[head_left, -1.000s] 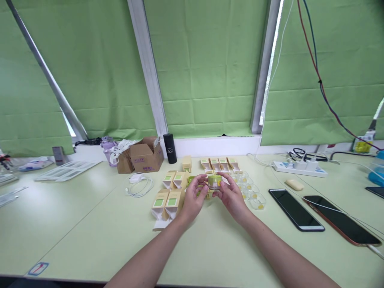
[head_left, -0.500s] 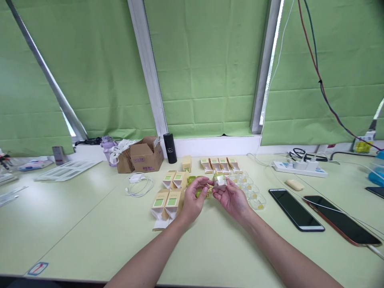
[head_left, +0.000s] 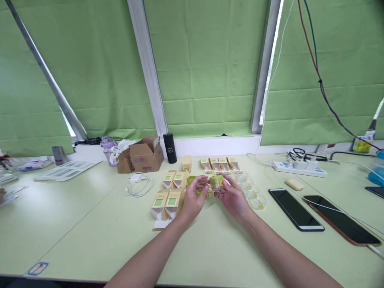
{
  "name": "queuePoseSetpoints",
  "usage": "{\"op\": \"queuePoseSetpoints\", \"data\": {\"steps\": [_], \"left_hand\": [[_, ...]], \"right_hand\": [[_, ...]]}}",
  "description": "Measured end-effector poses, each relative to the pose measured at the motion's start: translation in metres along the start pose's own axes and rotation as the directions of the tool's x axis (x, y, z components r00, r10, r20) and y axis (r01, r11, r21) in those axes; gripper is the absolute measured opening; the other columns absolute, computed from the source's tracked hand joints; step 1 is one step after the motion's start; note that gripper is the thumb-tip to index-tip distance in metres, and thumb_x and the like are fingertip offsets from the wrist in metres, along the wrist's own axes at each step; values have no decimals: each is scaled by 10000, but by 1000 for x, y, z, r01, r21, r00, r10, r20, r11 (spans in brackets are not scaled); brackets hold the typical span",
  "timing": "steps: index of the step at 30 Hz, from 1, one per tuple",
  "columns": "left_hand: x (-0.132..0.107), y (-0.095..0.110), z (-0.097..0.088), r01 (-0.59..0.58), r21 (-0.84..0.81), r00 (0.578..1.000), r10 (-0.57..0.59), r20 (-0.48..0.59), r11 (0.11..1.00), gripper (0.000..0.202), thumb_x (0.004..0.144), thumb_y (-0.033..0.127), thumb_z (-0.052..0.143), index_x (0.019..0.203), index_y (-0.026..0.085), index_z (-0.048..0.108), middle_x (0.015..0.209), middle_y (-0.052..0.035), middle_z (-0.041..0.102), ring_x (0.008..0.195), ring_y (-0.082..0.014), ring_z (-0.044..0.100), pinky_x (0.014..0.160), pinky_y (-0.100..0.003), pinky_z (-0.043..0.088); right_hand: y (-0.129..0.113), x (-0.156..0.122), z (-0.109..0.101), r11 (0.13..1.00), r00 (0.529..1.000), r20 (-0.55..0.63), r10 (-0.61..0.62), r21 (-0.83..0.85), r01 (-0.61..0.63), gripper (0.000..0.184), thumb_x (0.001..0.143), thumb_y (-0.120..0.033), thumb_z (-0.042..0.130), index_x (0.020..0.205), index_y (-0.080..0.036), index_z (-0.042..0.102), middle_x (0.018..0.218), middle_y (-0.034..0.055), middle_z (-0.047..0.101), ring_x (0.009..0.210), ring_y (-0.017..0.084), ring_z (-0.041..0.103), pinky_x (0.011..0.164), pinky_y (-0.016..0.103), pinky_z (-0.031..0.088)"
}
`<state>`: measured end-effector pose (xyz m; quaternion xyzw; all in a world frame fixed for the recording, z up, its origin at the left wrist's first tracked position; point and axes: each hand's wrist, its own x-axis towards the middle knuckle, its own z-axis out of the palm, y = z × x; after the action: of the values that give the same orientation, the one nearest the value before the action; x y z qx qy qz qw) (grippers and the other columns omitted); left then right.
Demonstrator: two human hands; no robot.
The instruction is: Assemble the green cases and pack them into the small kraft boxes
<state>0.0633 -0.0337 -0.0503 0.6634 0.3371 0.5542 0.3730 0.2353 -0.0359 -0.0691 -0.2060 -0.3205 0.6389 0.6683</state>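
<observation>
In front of me, both hands hold a small green-topped clear case (head_left: 216,182) with a yellow mark on its side. My right hand (head_left: 235,198) grips it from the right, thumb and fingers closed around that side. The fingers of my left hand (head_left: 193,200) are bent in a pinch at its left edge. Behind my left hand, more green pieces (head_left: 191,179) are partly hidden. To the right of my right hand lie several clear plastic pieces (head_left: 255,200) with yellow marks. Open cream boxes (head_left: 172,202) with green windows stand beside my left hand.
More open small boxes (head_left: 220,165) form a row at the back, near one cream box (head_left: 186,164). A brown carton (head_left: 146,156), a black cylinder (head_left: 170,149) and a white charger cable (head_left: 139,184) are leftward. Two phones (head_left: 295,210) and a power strip (head_left: 300,168) lie rightward.
The case has turned in my hands, so its green top and yellow mark now face me more. It has shifted slightly left. My right fingers have changed their hold.
</observation>
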Motion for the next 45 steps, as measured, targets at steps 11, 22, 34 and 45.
{"op": "queuePoseSetpoints", "data": {"steps": [11, 22, 34, 45], "left_hand": [[2, -13, 5, 133, -98, 991, -130, 37, 986, 647, 830, 429, 904, 1381, 238, 625, 1259, -121, 693, 1171, -256, 681, 982, -390, 586], [7, -12, 4, 118, -224, 991, -102, 83, 967, 597, 742, 311, 931, 1276, 196, 691, 1291, -129, 711, 1154, -267, 691, 1004, -398, 576], [-7, 13, -2, -194, 547, 953, 24, 302, 814, 411, 790, 221, 861, 1181, 250, 735, 1171, -84, 743, 1138, -321, 624, 1056, -503, 454], [-9, 17, 2, -276, 677, 904, -54, 424, 682, 348, 775, 262, 868, 1097, 247, 738, 1059, -66, 736, 1056, -324, 603, 992, -479, 406]], "right_hand": [[0, -1, 2, 953, 988, -2, -155, -264, 149, 738, 616, -352, 1015, 1250, -287, 644, 1079, 48, 776, 939, 229, 706, 767, 337, 565], [-7, -2, 1, 875, 941, -18, -338, -373, 307, 473, 828, -476, 851, 1212, -259, 681, 1139, 114, 786, 1031, 277, 701, 743, 356, 546], [-12, 7, -4, 834, 878, -188, -441, -448, 323, 444, 735, -498, 875, 1043, -217, 722, 837, 22, 703, 678, 161, 547, 582, 295, 451], [-9, 5, -4, 844, 902, -158, -402, -446, 298, 415, 762, -481, 867, 1061, -229, 726, 833, 3, 676, 621, 140, 493, 563, 292, 420]]}}
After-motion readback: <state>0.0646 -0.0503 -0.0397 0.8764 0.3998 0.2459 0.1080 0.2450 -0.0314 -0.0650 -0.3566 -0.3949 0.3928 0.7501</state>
